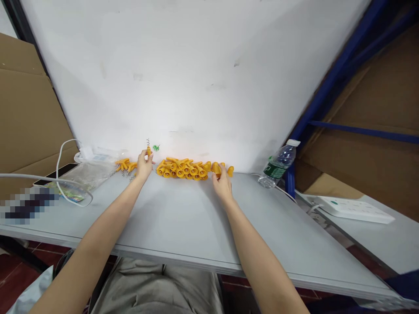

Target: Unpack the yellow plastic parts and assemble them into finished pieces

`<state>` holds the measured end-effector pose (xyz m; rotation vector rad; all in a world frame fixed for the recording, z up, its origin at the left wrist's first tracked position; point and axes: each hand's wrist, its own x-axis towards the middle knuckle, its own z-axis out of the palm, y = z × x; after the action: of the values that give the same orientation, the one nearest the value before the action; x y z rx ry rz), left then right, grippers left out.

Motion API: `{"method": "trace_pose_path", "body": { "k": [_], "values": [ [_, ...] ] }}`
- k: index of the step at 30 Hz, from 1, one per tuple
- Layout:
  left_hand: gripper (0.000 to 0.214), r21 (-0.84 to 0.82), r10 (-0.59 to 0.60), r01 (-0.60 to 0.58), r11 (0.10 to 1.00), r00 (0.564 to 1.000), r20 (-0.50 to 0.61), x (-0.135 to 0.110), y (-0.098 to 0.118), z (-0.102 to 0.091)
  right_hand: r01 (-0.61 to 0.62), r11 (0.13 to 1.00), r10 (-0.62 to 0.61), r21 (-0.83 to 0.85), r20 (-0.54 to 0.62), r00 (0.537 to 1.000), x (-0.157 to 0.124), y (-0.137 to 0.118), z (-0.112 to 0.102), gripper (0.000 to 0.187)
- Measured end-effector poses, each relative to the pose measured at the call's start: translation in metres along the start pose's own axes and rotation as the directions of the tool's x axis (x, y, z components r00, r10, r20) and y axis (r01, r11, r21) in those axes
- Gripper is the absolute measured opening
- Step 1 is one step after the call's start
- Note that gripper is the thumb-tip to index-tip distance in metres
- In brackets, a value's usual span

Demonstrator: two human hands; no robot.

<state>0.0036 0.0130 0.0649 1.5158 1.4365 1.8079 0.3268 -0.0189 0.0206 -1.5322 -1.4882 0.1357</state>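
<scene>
A heap of small orange plastic caps (183,168) lies at the far edge of the grey table (183,226), against a white board. My left hand (144,165) is pinched on one orange piece (149,151) with a thin metal spring sticking up from it, held upright just left of the heap. My right hand (223,182) rests at the heap's right end, fingers closed on an orange cap (216,168). A smaller cluster of orange pieces with springs (126,165) lies left of my left hand.
A clear plastic bag (88,172) and a white cable (60,174) lie at the left with a phone (55,173). A water bottle (279,164) stands at the right. A white power strip (350,208) sits on the neighbouring table. Cardboard stands on both sides.
</scene>
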Motion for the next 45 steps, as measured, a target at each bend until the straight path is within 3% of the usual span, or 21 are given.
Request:
{"method": "trace_pose_path", "body": {
  "k": [3, 5, 9, 14, 18, 25, 30, 33, 36, 39, 45],
  "values": [
    [0.024, -0.148, -0.022, 0.031, 0.988, 0.998, 0.062, -0.019, 0.007, -0.001, 0.001, 0.999, -0.001, 0.055, -0.002, 1.0, 0.0, -0.007, 0.0, 0.058],
    [0.027, -0.141, -0.051, 0.069, 0.988, 0.991, 0.124, -0.032, 0.009, -0.002, 0.034, 0.996, -0.035, 0.084, 0.008, 0.999, -0.001, -0.013, 0.0, 0.054],
    [0.035, 0.104, -0.066, 0.046, 0.994, 0.978, 0.2, -0.053, 0.006, -0.006, 0.196, 0.975, -0.201, 0.105, 0.041, 0.979, -0.006, -0.031, -0.003, 0.042],
    [0.028, 0.433, 0.004, -0.106, 0.895, 0.973, 0.231, -0.061, 0.006, -0.012, 0.355, 0.929, -0.369, 0.105, 0.19, 0.91, -0.017, -0.056, -0.004, 0.04],
    [0.025, 0.496, 0.08, -0.189, 0.847, 0.969, 0.233, -0.061, 0.008, -0.015, 0.432, 0.892, -0.452, 0.134, 0.256, 0.854, -0.023, -0.065, -0.001, 0.041],
    [0.03, 0.553, 0.115, -0.238, 0.798, 0.962, 0.248, -0.063, 0.009, -0.014, 0.454, 0.887, -0.459, 0.09, 0.295, 0.838, -0.026, -0.068, 0.0, 0.042],
    [0.034, 0.572, 0.178, -0.321, 0.755, 0.939, 0.293, -0.071, 0.016, -0.01, 0.469, 0.875, -0.48, 0.122, 0.362, 0.799, -0.028, -0.075, -0.001, 0.044],
    [0.034, 0.569, 0.194, -0.336, 0.751, 0.935, 0.296, -0.074, 0.018, -0.009, 0.434, 0.873, -0.488, 0.223, 0.379, 0.786, -0.029, -0.076, -0.001, 0.047],
    [0.033, 0.567, 0.189, -0.341, 0.75, 0.932, 0.311, -0.074, 0.018, -0.009, 0.335, 0.888, -0.442, 0.314, 0.39, 0.808, -0.03, -0.074, 0.001, 0.052],
    [0.031, 0.565, 0.201, -0.363, 0.741, 0.923, 0.329, -0.075, 0.017, -0.009, 0.195, 0.892, -0.373, 0.409, 0.421, 0.827, -0.03, -0.074, 0.003, 0.057],
    [0.032, 0.514, 0.265, -0.43, 0.742, 0.893, 0.364, -0.083, 0.022, -0.006, -0.148, 0.827, -0.216, 0.543, 0.549, 0.807, -0.031, -0.083, -0.001, 0.065]
  ]
}}
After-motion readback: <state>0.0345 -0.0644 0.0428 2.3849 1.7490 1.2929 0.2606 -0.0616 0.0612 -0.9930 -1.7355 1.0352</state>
